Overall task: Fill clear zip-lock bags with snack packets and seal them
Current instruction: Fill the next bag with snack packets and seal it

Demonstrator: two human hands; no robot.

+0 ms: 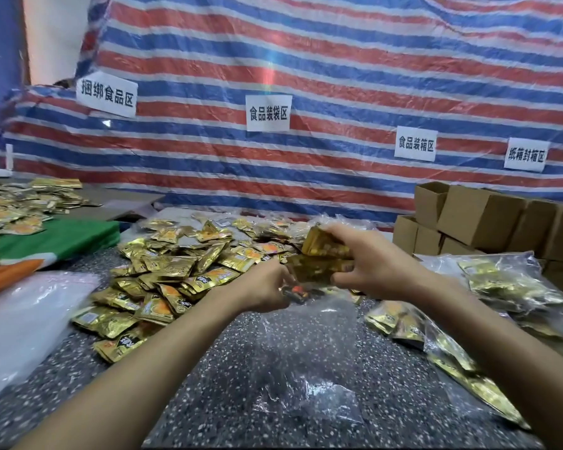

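Packets: a small stack of gold snack packets (325,258) is held above the table's middle by the right hand (374,264), whose fingers curl round its right end.
Bag: the clear zip-lock bag (309,358) lies limp toward the near edge. The left hand (264,285) has curled fingers that seem to pinch its mouth.
Handling: the foil is probably light and slick, so clamp the stack across its width. The film is floppy, so hold it by the rim.
Surface: speckled dark table (208,401), with a loose packet pile (176,264) left of middle, filled bags (514,287) along the right edge and cardboard boxes (481,219) at the far right corner.
Room: a striped tarp (306,76) hangs behind the far edge.
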